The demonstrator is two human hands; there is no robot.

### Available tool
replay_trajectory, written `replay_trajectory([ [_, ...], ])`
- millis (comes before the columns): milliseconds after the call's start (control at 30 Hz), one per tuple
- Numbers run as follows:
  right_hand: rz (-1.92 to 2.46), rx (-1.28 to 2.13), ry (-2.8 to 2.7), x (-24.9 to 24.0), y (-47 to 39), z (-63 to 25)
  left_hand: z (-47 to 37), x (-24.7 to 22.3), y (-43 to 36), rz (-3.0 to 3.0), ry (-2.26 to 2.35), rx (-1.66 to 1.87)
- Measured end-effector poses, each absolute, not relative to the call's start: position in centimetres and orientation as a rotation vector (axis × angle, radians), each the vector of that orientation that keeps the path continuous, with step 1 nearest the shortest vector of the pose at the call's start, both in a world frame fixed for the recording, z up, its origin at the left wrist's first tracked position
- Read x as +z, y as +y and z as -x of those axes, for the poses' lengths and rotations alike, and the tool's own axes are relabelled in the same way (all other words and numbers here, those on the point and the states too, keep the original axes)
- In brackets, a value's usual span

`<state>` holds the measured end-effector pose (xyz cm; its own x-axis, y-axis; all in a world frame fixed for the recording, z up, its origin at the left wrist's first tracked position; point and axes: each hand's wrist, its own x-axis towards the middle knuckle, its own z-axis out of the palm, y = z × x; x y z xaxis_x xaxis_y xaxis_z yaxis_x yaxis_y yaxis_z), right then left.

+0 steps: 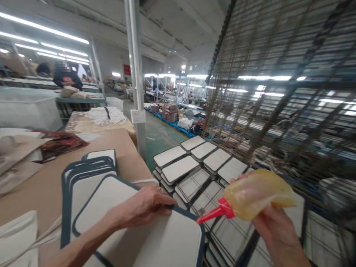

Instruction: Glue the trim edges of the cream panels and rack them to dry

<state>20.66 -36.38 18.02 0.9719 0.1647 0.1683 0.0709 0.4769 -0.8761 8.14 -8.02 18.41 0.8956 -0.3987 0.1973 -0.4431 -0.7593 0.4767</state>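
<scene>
Beyond the desk [122, 146], a metal post [135, 74] with a socket box [138, 116] rises ahead of you, and a wire mesh [250, 74] leans over your right side, its thin rods crossing the view of the hall. Below the mesh, pale flat panels [180, 168] lie in rows, some seen through wires. A stack of rounded, dark-edged panels [89, 181] sits on your desk, with reddish material [62, 144] farther left; a person in a dark top [67, 79] is well behind. Your right fingers are mostly hidden by the bottle, the near part of the panel under your left hand is cut off, and the mesh is blurred. Your left hand [148, 204] has its grip closed on the edge of that panel [172, 237], smooth and off-white with a dark blue border, in front of you. Your right hand [274, 226] has its grip around the soft, translucent yellow bottle [257, 193], its tapered red nozzle [215, 212] pointing at the panel's bordered corner.
</scene>
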Motion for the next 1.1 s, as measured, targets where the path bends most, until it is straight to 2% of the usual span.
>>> replay_trajectory([
  [267, 1.026, 0.234, -0.53, 18.6, -41.6, -20.9, -10.3, 22.4, -12.4, -2.356, -0.959, -0.206],
  [433, 1.016, 0.3, -0.569, 19.3, -42.9, -20.6, -10.1, 23.2, -13.9, -2.28, -0.971, -0.349],
  [567, 1.002, 0.324, -0.555, 19.7, -43.6, -20.0, -9.7, 23.6, -14.4, -2.274, -0.936, -0.335],
  [700, 1.034, 0.245, -0.517, 19.0, -44.5, -19.6, -9.3, 23.5, -14.2, -2.296, -0.837, -0.226],
  [867, 1.051, -0.034, -0.347, 16.9, -45.3, -19.3, -8.5, 23.0, -13.6, -2.354, -0.634, -0.147],
  [1100, 1.025, -0.13, -0.328, 16.2, -44.3, -18.6, -8.1, 22.3, -13.3, -2.354, -0.435, -0.155],
])
